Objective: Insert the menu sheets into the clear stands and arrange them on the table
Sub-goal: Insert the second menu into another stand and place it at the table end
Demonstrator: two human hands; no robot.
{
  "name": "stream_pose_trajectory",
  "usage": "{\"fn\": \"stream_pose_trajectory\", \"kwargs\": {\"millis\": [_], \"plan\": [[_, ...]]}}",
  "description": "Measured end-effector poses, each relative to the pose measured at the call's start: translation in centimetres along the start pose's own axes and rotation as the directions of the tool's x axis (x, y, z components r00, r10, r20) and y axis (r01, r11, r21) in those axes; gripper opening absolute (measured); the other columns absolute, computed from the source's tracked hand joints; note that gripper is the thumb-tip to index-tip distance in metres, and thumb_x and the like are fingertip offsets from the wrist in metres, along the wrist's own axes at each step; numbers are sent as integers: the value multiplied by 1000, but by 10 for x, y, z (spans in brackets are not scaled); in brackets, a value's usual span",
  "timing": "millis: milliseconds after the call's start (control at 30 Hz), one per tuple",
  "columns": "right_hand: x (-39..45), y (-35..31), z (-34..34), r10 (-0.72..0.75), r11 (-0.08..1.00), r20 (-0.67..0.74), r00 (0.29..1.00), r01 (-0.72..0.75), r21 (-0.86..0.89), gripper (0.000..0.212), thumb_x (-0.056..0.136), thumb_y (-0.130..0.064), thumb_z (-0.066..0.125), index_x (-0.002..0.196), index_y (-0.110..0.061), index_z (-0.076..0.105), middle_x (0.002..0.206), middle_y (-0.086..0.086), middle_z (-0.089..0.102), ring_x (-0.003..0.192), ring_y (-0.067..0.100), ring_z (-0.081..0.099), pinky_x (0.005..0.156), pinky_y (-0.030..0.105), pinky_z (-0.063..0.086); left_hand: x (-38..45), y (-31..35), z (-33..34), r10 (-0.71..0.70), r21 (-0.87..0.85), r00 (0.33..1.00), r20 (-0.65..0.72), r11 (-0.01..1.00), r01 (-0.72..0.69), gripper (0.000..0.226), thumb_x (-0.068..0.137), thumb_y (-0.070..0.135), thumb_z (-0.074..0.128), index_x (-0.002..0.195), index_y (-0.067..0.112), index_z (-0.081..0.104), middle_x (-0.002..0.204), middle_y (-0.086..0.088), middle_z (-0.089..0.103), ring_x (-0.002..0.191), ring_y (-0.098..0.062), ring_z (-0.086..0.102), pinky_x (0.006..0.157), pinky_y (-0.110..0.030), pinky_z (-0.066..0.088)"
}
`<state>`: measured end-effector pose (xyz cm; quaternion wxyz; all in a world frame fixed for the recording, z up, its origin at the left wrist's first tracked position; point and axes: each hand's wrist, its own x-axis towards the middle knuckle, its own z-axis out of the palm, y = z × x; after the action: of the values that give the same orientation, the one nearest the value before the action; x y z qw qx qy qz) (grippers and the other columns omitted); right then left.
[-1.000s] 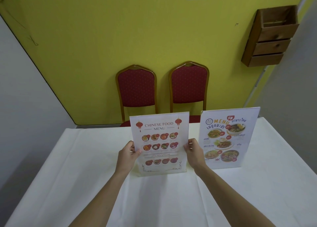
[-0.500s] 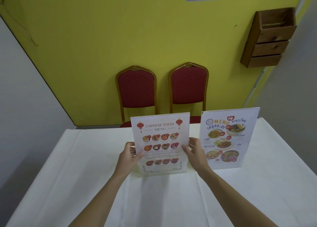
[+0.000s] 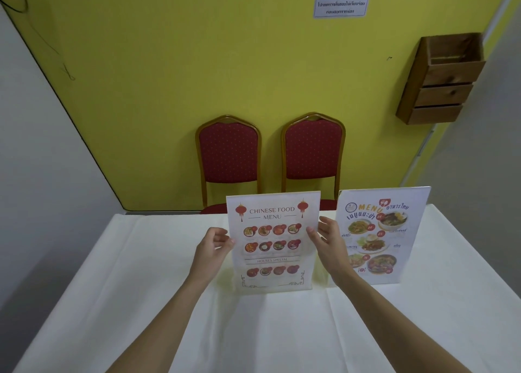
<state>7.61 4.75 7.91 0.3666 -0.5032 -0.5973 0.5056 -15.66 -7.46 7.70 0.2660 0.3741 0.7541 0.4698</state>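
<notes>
Yellow wall (image 3: 197, 62) at the back, grey-white walls to either side; a small printed notice (image 3: 340, 6) is fixed high on the yellow wall and a wooden wall rack (image 3: 442, 82) hangs at upper right. Two red-upholstered chairs (image 3: 229, 154) with gold frames stand side by side against the wall, behind the far edge of the bench (image 3: 141, 288), which is covered in a white cloth. Chinese food menu stand (image 3: 273, 241): upright near the middle of the bench, base resting on the cloth, printed face toward the camera, sheet already inside the clear holder. Thai menu stand (image 3: 380, 234): upright just beside it on the right, likewise loaded, angled slightly inward, base on the cloth; a narrow gap separates the two stands. Left hand (image 3: 212, 245): at the left edge of the Chinese food menu stand about mid-height, fingers curled, fingertips touching or just at the edge; grip loose, not closed around the stand. Right hand (image 3: 327, 238): at the right edge at similar height, fingers spread and partly extended, thumb tip at the sheet's edge; grip open, palm partly overlapping the Thai menu stand from the camera's view. Whether either hand bears real pressure on the stand cannot be told. Both forearms reach in from the bottom of the view.
</notes>
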Motion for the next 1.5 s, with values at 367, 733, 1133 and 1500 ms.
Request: {"fn": "stream_pose_trajectory", "kwargs": {"millis": [367,733,1133,1500], "plan": [[9,-18,4,-53,999,26,998,53,1,32,93,-24,57,122,-12,49,111,1,63,94,12,64,66,20,52,9,23,9,45,-38,999,15,998,-44,28,94,21,59,119,8,54,114,1,65,103,-17,61,73,-16,48],[27,12,-9,-66,975,27,997,70,-210,10,93,-11,55,99,-5,61,90,1,65,82,16,61,66,17,48,17,16,14,17,-10,997,-75,1000,-18,13,93,15,60,97,2,63,95,-3,72,90,-23,69,79,-35,58],[44,-3,17,-133,977,103,986,147,-153,7,91,-11,59,96,-7,62,86,-2,65,79,13,62,71,25,53,30,21,-13,10,2,983,-186,1000,-10,15,92,17,61,99,5,66,98,-5,73,93,-23,70,83,-40,59],[66,-65,125,-214,962,285,934,253,-107,7,92,-15,59,96,-9,62,87,-1,66,81,14,64,73,30,56,52,8,-130,-12,1,942,-336,1000,13,15,90,16,64,97,3,68,93,-7,73,94,-30,70,88,-50,57]]}}
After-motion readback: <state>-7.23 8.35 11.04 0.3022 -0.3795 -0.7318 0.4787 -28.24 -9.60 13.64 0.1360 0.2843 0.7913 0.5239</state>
